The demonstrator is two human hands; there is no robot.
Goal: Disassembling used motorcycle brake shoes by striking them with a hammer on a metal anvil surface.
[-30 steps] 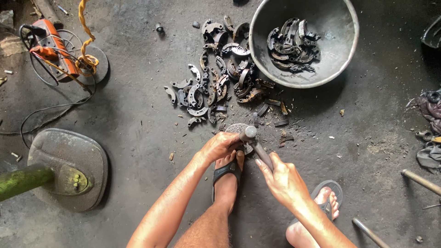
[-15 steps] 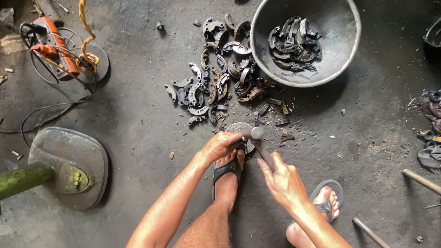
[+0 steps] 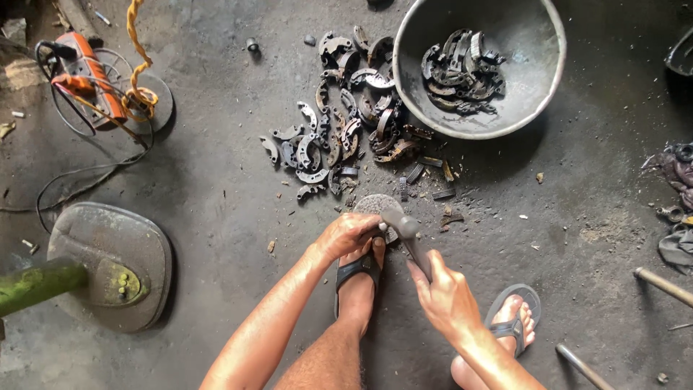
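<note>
Big metal basin (image 3: 530, 108) is sitting on the floor far right, holding a dark clump of curved brake shoes (image 3: 462, 72); more loose shoes (image 3: 339, 137) are spreading left of it, within reach. Near centre, left hand (image 3: 350, 235) is clamping a part against a small round block (image 3: 374, 204), steadying it by the foot. Right hand (image 3: 447, 296) is gripping a hammer (image 3: 408, 235), head resting at the part.

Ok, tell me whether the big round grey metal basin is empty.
No, the big round grey metal basin holds a heap of dark curved metal pieces.
</note>
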